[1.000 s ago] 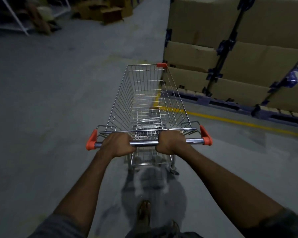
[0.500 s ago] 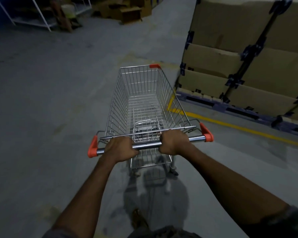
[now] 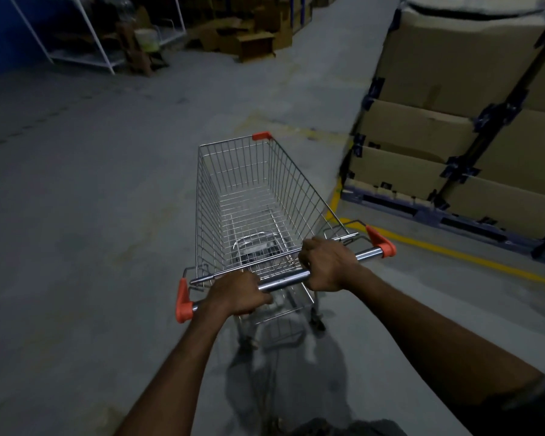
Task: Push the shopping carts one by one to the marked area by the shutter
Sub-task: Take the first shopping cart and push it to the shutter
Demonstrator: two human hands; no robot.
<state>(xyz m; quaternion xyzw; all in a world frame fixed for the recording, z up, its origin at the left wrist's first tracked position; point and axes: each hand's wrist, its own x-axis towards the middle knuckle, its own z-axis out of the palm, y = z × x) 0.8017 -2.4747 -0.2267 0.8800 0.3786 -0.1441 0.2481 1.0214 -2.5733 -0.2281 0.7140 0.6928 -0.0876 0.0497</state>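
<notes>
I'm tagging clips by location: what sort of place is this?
Probably a warehouse or stockroom: strapped cardboard cartons stacked on a pallet, a yellow floor line, and white metal shelving across the concrete floor.

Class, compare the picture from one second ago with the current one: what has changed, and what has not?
The shopping cart has rolled forward and swung left, away from the palletised cartons, towards the white rack. Unchanged: left hand and right hand still grip the handle bar; the basket stays empty.
</notes>
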